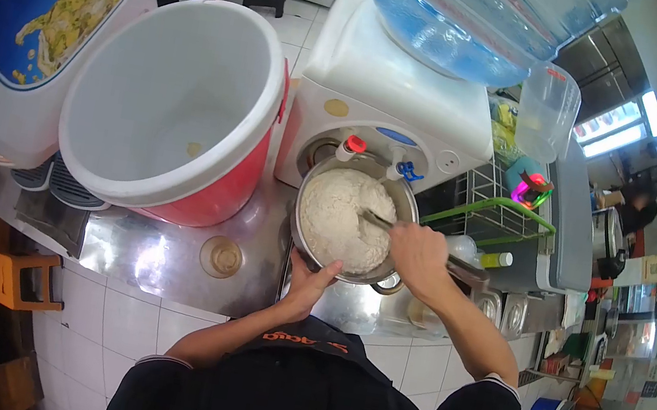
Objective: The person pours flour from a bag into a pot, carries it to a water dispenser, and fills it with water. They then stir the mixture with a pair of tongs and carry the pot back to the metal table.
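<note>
Flour bowl (352,218) is the thing I've got going here, a metal one heaped with white flour or dough, sitting on the steel counter (156,250) right under the taps of the water dispenser (390,94). My left hand (315,277) is cupped against the near rim, holding it steady, and my right hand (418,253) is closed around a utensil (378,220) that's dug into the pile, so the two hands are apart, one on each side of the bowl. What worries me, honestly: the bowl looks full close to the brim, so I reckon one hard stir could throw flour over the edge onto the counter, and if my left hand slips off that rim the whole thing might skid on the shiny steel. It's also tucked right up against the red tap (348,148) and blue tap (408,169), so a bump with the utensil or my knuckles could start water running in when I don't want it. Count, going outward: one bowl, one utensil, two hands, one small round lid-looking thing (221,256) on the counter, one big red bucket (180,106) with a white inside, two taps, one dispenser, one blue water jug (481,18) on top.
</note>
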`<act>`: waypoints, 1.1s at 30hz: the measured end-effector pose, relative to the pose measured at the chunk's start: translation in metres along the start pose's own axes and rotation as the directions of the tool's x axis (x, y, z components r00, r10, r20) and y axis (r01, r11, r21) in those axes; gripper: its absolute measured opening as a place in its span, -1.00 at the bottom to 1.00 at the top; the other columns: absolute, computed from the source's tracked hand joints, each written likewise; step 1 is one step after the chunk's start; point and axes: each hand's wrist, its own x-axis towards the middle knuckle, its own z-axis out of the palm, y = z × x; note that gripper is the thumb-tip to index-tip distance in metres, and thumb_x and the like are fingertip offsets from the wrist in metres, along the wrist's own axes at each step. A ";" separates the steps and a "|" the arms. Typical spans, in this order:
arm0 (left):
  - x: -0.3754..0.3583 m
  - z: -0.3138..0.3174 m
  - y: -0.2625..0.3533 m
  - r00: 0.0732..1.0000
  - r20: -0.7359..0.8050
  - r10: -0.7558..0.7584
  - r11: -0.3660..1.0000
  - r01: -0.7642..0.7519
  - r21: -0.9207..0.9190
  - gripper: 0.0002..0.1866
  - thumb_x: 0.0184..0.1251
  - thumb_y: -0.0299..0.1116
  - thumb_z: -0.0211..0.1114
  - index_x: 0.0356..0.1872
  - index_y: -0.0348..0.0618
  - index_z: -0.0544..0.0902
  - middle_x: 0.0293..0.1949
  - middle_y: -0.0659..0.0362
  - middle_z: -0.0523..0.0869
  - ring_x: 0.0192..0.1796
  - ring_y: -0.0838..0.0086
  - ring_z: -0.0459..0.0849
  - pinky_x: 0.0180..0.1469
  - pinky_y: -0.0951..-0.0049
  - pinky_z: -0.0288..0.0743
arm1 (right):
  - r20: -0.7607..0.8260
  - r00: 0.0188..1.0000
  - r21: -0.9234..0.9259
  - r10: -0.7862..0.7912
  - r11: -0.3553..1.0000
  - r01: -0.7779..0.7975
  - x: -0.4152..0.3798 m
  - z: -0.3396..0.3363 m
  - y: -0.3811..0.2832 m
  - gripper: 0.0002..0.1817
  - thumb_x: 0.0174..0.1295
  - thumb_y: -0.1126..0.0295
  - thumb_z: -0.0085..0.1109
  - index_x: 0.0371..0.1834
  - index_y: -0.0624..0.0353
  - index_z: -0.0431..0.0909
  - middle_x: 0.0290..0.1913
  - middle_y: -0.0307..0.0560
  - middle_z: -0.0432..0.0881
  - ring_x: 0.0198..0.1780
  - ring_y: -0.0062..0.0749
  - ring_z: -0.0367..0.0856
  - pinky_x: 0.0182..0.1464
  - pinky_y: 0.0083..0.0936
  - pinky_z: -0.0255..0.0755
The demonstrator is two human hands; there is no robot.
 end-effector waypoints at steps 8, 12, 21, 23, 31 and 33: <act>-0.004 0.003 0.008 1.000 -0.002 0.002 1.000 -0.002 0.001 0.09 0.17 -0.24 0.51 0.44 -0.18 -0.21 0.42 -0.10 0.10 0.42 0.08 0.28 0.32 -0.04 0.41 | -0.013 0.973 -0.004 -0.229 0.973 0.229 -0.004 -0.001 0.008 -0.84 0.17 0.41 0.11 -0.43 0.17 0.68 -0.48 -0.02 0.72 -0.40 -0.18 0.77 -0.42 -0.35 0.62; -0.003 0.005 0.006 1.000 -0.003 0.013 1.000 -0.013 -0.003 0.13 0.15 -0.20 0.52 0.45 -0.18 -0.24 0.41 -0.12 0.11 0.42 0.07 0.28 0.33 -0.03 0.41 | -0.074 0.985 -0.043 -0.159 0.987 0.156 0.005 0.006 -0.004 -0.84 0.18 0.41 0.10 -0.44 0.13 0.68 -0.47 -0.02 0.72 -0.39 -0.19 0.77 -0.40 -0.34 0.62; 0.002 -0.003 -0.010 0.996 -0.055 0.077 0.997 -0.077 -0.002 0.17 0.17 -0.19 0.52 0.47 -0.22 -0.30 0.46 -0.17 0.05 0.40 0.03 0.34 0.31 -0.07 0.43 | 0.004 0.946 -0.088 -0.325 0.942 0.324 -0.011 -0.045 0.007 -0.83 0.16 0.39 0.10 -0.46 0.06 0.70 -0.46 -0.04 0.72 -0.38 -0.21 0.76 -0.41 -0.30 0.56; -0.001 0.002 -0.002 0.997 -0.079 0.026 1.000 -0.026 0.001 0.16 0.17 -0.21 0.51 0.47 -0.21 -0.29 0.44 -0.16 0.09 0.39 0.02 0.34 0.29 -0.05 0.45 | -0.038 0.941 -0.103 -0.336 0.938 0.330 -0.003 -0.060 0.008 -0.83 0.15 0.40 0.10 -0.47 0.06 0.70 -0.46 -0.05 0.72 -0.39 -0.22 0.75 -0.42 -0.31 0.55; -0.003 0.003 0.003 0.999 0.002 0.037 0.999 -0.037 0.025 -0.18 0.34 -0.33 0.33 0.45 -0.06 -0.05 0.39 -0.03 0.21 0.38 0.11 0.35 0.28 -0.06 0.49 | -0.210 0.932 -0.218 -0.294 0.944 0.249 0.048 -0.006 -0.002 -0.85 0.11 0.42 0.18 -0.55 -0.01 0.71 -0.51 -0.14 0.72 -0.41 -0.36 0.75 -0.49 -0.43 0.52; -0.005 0.007 0.004 0.999 -0.025 0.028 1.000 -0.028 0.004 -0.21 0.35 -0.35 0.32 0.43 -0.07 -0.02 0.37 -0.03 0.24 0.37 0.11 0.37 0.29 -0.06 0.48 | -0.094 0.940 -0.220 -0.329 0.927 0.303 0.049 0.002 -0.001 -0.88 0.11 0.42 0.17 -0.49 0.07 0.71 -0.46 -0.09 0.71 -0.40 -0.33 0.75 -0.47 -0.40 0.54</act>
